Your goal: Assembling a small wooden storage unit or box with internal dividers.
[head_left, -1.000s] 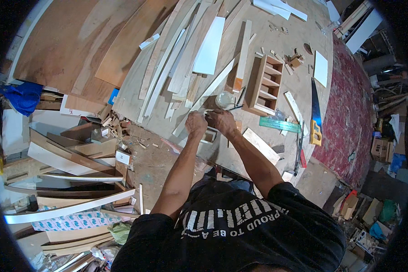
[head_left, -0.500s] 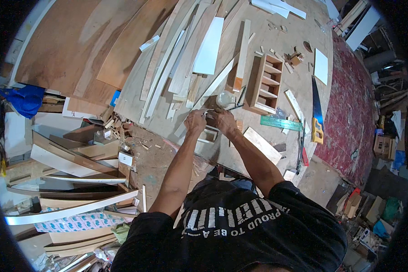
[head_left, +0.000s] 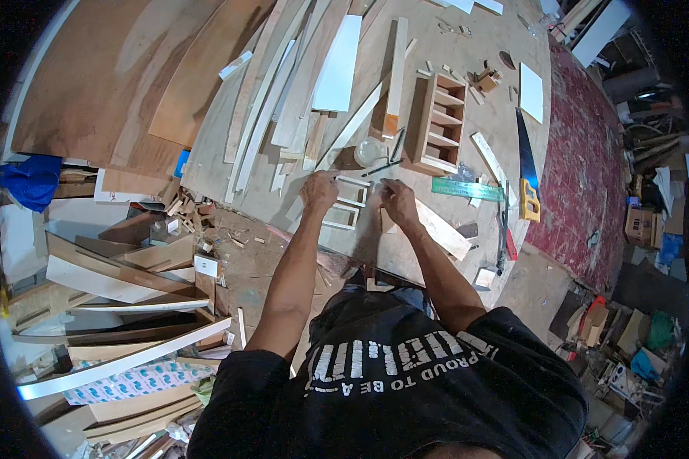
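A small pale wooden frame with crossbars point(head_left: 354, 205) lies near the table's front edge. My left hand point(head_left: 318, 191) is closed at its upper left corner, fingers against the frame. To the right of the frame and apart from it, my right hand point(head_left: 397, 200) has its fingers curled together; whatever they may pinch is too small to make out. Just beyond the hands stand a clear round container point(head_left: 370, 152) and a thin dark stick point(head_left: 383, 167). A wooden box with several compartments point(head_left: 442, 122) is farther right.
A green ruler point(head_left: 467, 189), a handsaw with a yellow handle point(head_left: 529, 197) and a pale board point(head_left: 442, 229) lie to the right. Long wooden strips and a white panel point(head_left: 337, 65) cover the far left of the table. Offcuts point(head_left: 184, 205) are heaped beyond its left edge.
My hands were close together over the frame's far end; now they are apart, the right one drawn to the right. More of the frame shows. The whole view has shifted slightly.
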